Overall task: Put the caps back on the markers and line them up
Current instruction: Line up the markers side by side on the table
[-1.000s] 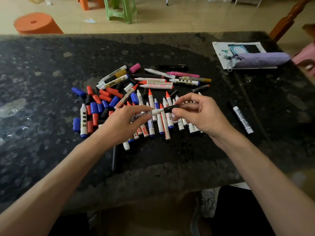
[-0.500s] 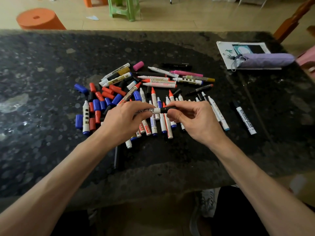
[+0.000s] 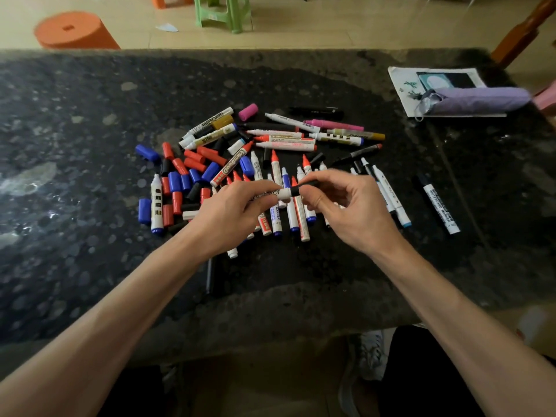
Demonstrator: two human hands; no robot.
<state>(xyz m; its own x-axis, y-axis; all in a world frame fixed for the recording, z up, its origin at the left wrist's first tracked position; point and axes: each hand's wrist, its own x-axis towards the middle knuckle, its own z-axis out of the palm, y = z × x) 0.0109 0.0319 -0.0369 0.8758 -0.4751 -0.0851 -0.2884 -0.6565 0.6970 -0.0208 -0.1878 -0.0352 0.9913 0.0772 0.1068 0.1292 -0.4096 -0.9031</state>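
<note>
A white marker [image 3: 275, 194] with black lettering lies level between my hands, above a heap of markers. My left hand [image 3: 231, 215] grips its barrel. My right hand [image 3: 346, 206] pinches the black cap [image 3: 302, 188] sitting on the marker's right end. Below them lie several uncapped red, blue and black whiteboard markers [image 3: 290, 218], tips pointing away from me. Loose red, blue and black caps [image 3: 183, 179] are scattered to the left. A capped black marker [image 3: 440, 207] lies apart at the right.
The dark stone table [image 3: 90, 251] carries a purple pouch [image 3: 478, 99] on a paper sheet at the far right. More markers [image 3: 288, 139] and a pink cap [image 3: 248, 111] lie behind the heap. An orange stool [image 3: 75, 31] and a green stool [image 3: 222, 13] stand on the floor beyond.
My right hand has pushed the black cap further onto the marker's end, and the two hands have come closer together. The view has tilted slightly down.
</note>
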